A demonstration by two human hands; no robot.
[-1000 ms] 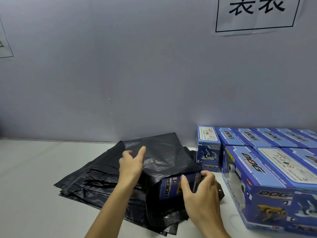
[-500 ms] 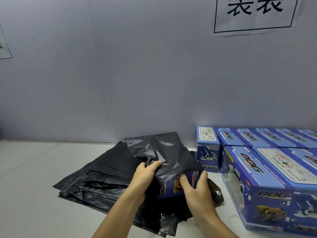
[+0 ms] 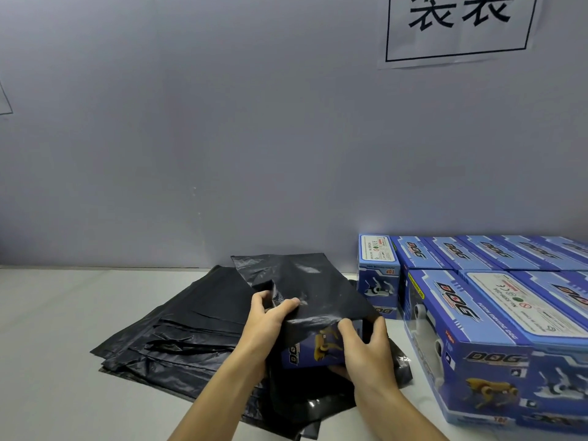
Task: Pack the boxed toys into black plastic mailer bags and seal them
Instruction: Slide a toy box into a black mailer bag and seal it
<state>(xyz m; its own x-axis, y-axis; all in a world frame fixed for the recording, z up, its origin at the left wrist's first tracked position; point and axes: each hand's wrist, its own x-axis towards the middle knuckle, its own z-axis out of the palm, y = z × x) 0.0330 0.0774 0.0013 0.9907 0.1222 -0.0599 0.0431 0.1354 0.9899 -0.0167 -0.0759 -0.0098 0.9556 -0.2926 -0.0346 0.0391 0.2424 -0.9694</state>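
Note:
A blue boxed toy (image 3: 313, 350) lies partly inside a black mailer bag (image 3: 305, 284) in front of me, its printed end sticking out of the bag's mouth. My left hand (image 3: 265, 323) pinches the bag's upper edge, thumb on top of the plastic. My right hand (image 3: 366, 351) grips the exposed right end of the box, fingers curled over it. The far part of the box is hidden under the plastic.
A fanned pile of flat black mailer bags (image 3: 178, 335) lies on the white table (image 3: 47, 345) to the left. Several blue boxed toys (image 3: 496, 316) are stacked at the right, reaching the wall. A paper sign (image 3: 458, 23) hangs above.
My left hand came back from the top of the bag to its mouth and took hold of the edge. The bag now covers more of the box.

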